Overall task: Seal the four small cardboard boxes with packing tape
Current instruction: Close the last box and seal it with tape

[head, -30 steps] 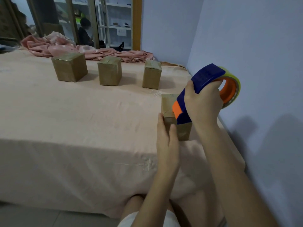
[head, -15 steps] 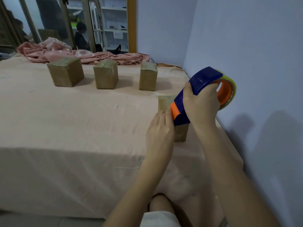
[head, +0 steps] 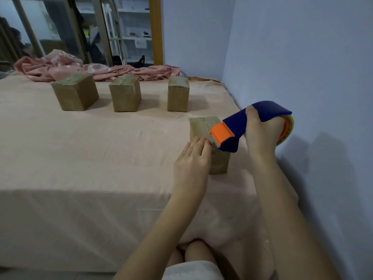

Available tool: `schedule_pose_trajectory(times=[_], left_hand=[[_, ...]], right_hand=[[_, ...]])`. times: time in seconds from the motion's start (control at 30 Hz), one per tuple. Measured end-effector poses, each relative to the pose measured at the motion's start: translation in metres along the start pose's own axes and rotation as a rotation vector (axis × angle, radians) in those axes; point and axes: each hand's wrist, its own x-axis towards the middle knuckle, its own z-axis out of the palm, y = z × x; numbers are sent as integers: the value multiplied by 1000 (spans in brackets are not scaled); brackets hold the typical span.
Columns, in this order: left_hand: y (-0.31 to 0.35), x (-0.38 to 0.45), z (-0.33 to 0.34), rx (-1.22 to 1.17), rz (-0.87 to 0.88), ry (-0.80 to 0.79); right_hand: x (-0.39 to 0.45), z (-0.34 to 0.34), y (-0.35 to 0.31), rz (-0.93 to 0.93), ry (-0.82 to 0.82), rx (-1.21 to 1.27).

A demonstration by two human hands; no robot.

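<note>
In the head view, the nearest box [head: 209, 138] sits close to the right edge of the table [head: 101, 158], beside the blue wall [head: 302, 67]. The tape dispenser [head: 238, 128] is gripped by the right hand [head: 262, 134], with its orange front end laid on the top of this box near the front edge. The left hand [head: 191, 160] is held with straight fingers, its fingertips [head: 201, 142] pressed against the box's upper front corner just beside the dispenser.

It is judged that the tape is being run over this box. For a clean seal, the box should be steadied by the left hand while the dispenser is drawn straight along the flap seam, and the tape pressed flat over the edge before it is cut. The left fingertips should be kept away from the dispenser's cutting edge.

Three more boxes, one at the left [head: 75, 91], one in the middle [head: 125, 93] and one at the right [head: 178, 93], are lined up farther back, well apart from the work; glossy strips seem to lie on their tops. A crumpled pink cloth [head: 80, 67] lies behind them. Nothing is seen blocking the box, though the wall leaves little room for the right arm.
</note>
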Motion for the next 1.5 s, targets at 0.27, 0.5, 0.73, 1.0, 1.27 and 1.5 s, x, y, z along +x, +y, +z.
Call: schedule_pose_trajectory(times=[0.27,0.5,0.73,1.0,1.27,1.5], left_hand=[[2,1,0,12,14,8],[2,3,0,5,24,30],[4,3,4,8,37,65],[5,2,8,1,27,47],[8,2,6,2,25,19],[7,3,4,-44,7,-15]], right_hand=[[7,-9,4,73,61,170],[8,-8,6,100,74,230],[10,-9,2,42,47,189],[21,-17,1,257,13,258],[24,-19,-4,305,10,309],[21,-17,-8,416,64,392]])
